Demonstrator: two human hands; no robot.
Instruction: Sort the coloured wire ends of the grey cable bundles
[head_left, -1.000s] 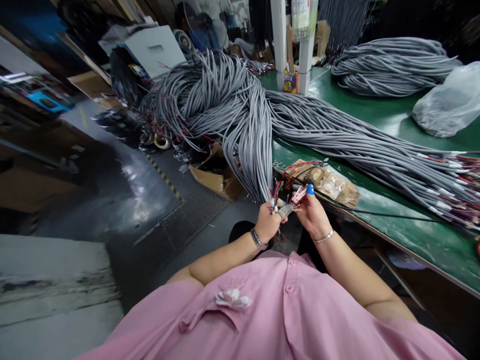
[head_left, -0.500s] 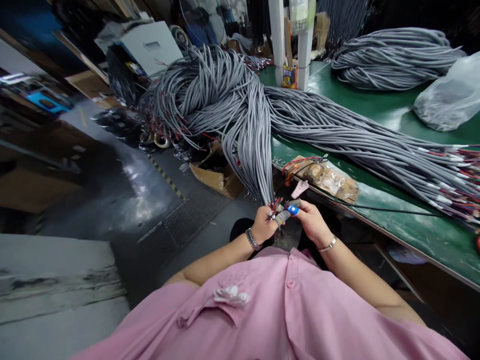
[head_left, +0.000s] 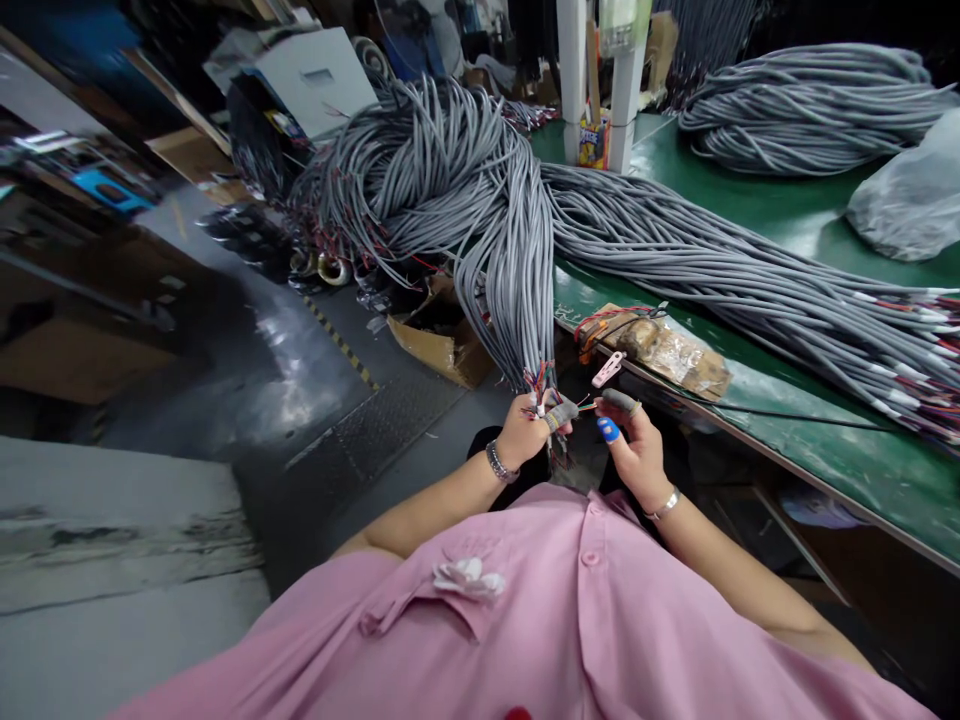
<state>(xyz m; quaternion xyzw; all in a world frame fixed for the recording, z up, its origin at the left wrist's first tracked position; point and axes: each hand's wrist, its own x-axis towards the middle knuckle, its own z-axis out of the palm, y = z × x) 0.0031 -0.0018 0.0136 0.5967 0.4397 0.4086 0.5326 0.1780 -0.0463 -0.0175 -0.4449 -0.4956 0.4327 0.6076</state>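
A thick bundle of grey cables (head_left: 502, 260) hangs off the edge of the green table (head_left: 757, 220), its ends showing thin coloured wires (head_left: 541, 383). My left hand (head_left: 525, 432), with a taped fingertip, is closed around the wire ends of one cable just below the bundle. My right hand (head_left: 630, 445), with a blue cot on the thumb and a grey one on a finger, sits to the right of it, fingers apart, with thin wire strands reaching toward its fingertip. A small pink clip (head_left: 606, 369) lies at the table edge just above my right hand.
A taped brown pad with red wires (head_left: 667, 350) lies on the table edge. More grey cable coils (head_left: 810, 100) and a clear plastic bag (head_left: 907, 195) sit further back. A cardboard box (head_left: 439, 340) stands on the floor below the hanging cables. White posts (head_left: 596, 70) rise at the back.
My right hand drew away from the left, opening to the right and lower. The left hand kept hold of the wire ends. The view shifted slightly.
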